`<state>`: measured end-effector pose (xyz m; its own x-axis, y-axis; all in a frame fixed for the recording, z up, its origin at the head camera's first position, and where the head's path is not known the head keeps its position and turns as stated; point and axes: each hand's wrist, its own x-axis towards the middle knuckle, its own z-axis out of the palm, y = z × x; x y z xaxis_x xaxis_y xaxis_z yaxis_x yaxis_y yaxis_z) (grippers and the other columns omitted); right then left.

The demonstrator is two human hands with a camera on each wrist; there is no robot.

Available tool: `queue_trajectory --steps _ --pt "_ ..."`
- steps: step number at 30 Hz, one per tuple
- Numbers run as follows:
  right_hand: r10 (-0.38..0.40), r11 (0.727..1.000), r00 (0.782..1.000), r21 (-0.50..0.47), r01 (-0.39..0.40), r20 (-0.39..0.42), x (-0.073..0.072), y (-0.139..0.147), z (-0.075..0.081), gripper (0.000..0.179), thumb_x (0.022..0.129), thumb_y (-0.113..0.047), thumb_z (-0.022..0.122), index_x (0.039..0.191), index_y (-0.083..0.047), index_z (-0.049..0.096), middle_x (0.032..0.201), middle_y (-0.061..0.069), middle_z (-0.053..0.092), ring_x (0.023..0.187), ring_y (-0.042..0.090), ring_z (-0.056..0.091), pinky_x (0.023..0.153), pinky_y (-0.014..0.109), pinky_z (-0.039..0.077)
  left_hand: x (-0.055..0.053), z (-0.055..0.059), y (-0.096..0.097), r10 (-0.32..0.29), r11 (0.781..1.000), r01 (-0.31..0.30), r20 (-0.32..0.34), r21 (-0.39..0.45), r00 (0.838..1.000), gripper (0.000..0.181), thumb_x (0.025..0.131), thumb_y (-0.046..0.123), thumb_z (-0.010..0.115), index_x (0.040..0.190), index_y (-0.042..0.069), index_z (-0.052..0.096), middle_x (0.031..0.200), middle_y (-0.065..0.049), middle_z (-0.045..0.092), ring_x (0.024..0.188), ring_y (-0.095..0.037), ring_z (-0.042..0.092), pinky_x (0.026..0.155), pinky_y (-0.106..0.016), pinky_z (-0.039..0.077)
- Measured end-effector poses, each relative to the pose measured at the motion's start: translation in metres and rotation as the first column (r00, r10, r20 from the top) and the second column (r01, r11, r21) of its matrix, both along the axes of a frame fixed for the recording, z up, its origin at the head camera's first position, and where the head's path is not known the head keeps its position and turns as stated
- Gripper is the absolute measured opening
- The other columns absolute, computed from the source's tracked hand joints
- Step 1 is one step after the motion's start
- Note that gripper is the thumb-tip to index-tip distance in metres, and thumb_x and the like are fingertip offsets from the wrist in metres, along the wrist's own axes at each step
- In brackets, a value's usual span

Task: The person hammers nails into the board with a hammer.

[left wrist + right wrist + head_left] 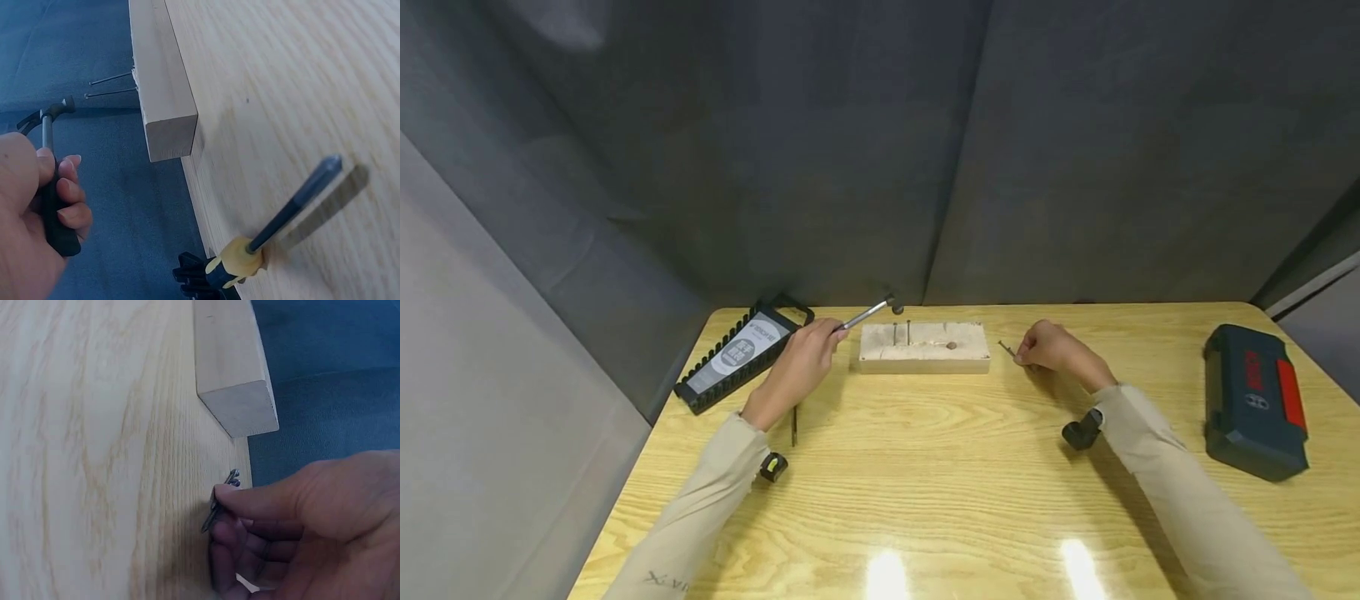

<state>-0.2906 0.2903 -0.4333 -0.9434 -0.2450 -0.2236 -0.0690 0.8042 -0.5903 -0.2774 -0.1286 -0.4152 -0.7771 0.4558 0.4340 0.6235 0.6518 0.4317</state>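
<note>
My left hand (801, 358) grips a small claw hammer (55, 212) by its dark handle, its head raised near the left part of a pale wooden block (925, 365). Two thin nails (112, 92) stand upright in the block's top, left of a brown round spot. On the table right of the block, my right hand (1060, 354) pinches nails (234, 477) between thumb and fingers; two heads show in the right wrist view. Below the left hand lies a screwdriver (234, 265) with a yellow and black handle, mostly hidden by that hand in the head view.
A black slotted tool rack (737, 354) with a grey label lies at the table's back left. At the right stands a dark blue Bosch case (1251, 400) with a red latch. Dark cloth (850, 167) hangs behind the wooden table (925, 467).
</note>
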Motion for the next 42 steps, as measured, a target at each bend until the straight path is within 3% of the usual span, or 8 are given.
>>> queue_trajectory --steps 6,12,15,19,30,32,37,42 --pt "-0.020 0.997 1.000 -0.068 0.022 0.022 -0.002 0.006 -0.001 0.024 0.103 -0.006 0.060 0.089 0.009 0.071 0.076 0.011 0.067 0.062 0.016 0.051 0.060 0.032 0.043 -0.001 0.001 -0.002 0.001 1.000 -0.001 -0.011 0.008 1.000 0.017 0.110 0.011 0.055 0.101 0.000 0.065 0.086 -0.009 0.060 0.068 -0.018 0.050 0.061 -0.033 0.046" --pt "-0.144 0.973 0.981 -0.199 0.117 -0.127 -0.002 0.001 0.001 0.018 0.105 -0.004 0.059 0.108 0.014 0.064 0.096 0.023 0.068 0.076 0.019 0.063 0.065 0.031 0.054 -0.001 0.000 -0.003 0.017 1.000 -0.016 -0.022 0.005 1.000 0.017 0.110 0.011 0.056 0.102 -0.001 0.065 0.084 -0.008 0.058 0.069 -0.018 0.051 0.062 -0.034 0.047" --pt "-0.175 0.926 0.965 -0.365 0.094 -0.194 -0.001 -0.010 0.008 0.020 0.105 0.000 0.060 0.118 0.015 0.057 0.101 0.025 0.068 0.077 0.014 0.067 0.068 0.026 0.058 0.001 0.000 -0.003 0.016 1.000 -0.016 -0.023 0.007 1.000 0.017 0.110 0.011 0.055 0.103 -0.001 0.065 0.084 -0.008 0.058 0.070 -0.018 0.051 0.063 -0.034 0.048" --pt "-0.154 0.822 0.966 -0.570 0.009 -0.207 0.001 -0.030 0.016 0.038 0.104 0.004 0.059 0.139 0.015 0.046 0.108 0.025 0.068 0.083 0.008 0.070 0.077 0.023 0.060 0.002 0.000 -0.003 0.012 1.000 -0.012 -0.020 0.012 1.000 0.018 0.110 0.011 0.054 0.103 0.000 0.065 0.084 -0.008 0.058 0.070 -0.019 0.051 0.064 -0.034 0.047" --pt "-0.155 0.689 0.961 -0.722 -0.062 -0.230 -0.009 -0.082 -0.007 0.029 0.102 0.004 0.065 0.130 0.008 0.061 0.115 0.034 0.068 0.089 0.023 0.077 0.079 0.037 0.063 0.002 -0.002 0.000 0.001 1.000 -0.001 -0.012 0.029 1.000 0.017 0.111 0.012 0.053 0.105 0.001 0.065 0.085 -0.007 0.057 0.070 -0.017 0.050 0.061 -0.032 0.045" --pt "-0.160 0.693 0.947 -0.715 -0.092 -0.277 -0.010 -0.090 -0.010 0.026 0.100 0.004 0.066 0.126 0.009 0.062 0.111 0.034 0.069 0.087 0.023 0.077 0.076 0.037 0.063 0.002 -0.002 0.000 0.001 1.000 -0.001 -0.013 0.028 1.000 0.017 0.111 0.012 0.054 0.105 0.001 0.065 0.084 -0.007 0.056 0.069 -0.016 0.049 0.061 -0.032 0.045" --pt "-0.176 0.779 0.906 -0.617 -0.111 -0.384 -0.016 -0.109 -0.014 0.024 0.099 -0.001 0.071 0.120 0.008 0.067 0.108 0.028 0.073 0.090 0.023 0.075 0.075 0.021 0.058 0.003 -0.002 -0.002 0.009 1.000 -0.009 -0.018 0.020 1.000 0.017 0.110 0.012 0.054 0.103 0.002 0.065 0.083 -0.007 0.056 0.068 -0.016 0.048 0.061 -0.032 0.044" --pt "-0.191 0.793 0.876 -0.596 -0.129 -0.444 -0.019 -0.124 -0.021 0.024 0.097 0.002 0.072 0.118 0.011 0.068 0.108 0.029 0.073 0.099 0.042 0.072 0.078 0.011 0.053 0.001 -0.001 -0.001 0.012 1.000 -0.011 -0.021 0.017 1.000 0.018 0.111 0.014 0.053 0.104 0.002 0.065 0.083 -0.006 0.056 0.069 -0.017 0.049 0.062 -0.032 0.045"
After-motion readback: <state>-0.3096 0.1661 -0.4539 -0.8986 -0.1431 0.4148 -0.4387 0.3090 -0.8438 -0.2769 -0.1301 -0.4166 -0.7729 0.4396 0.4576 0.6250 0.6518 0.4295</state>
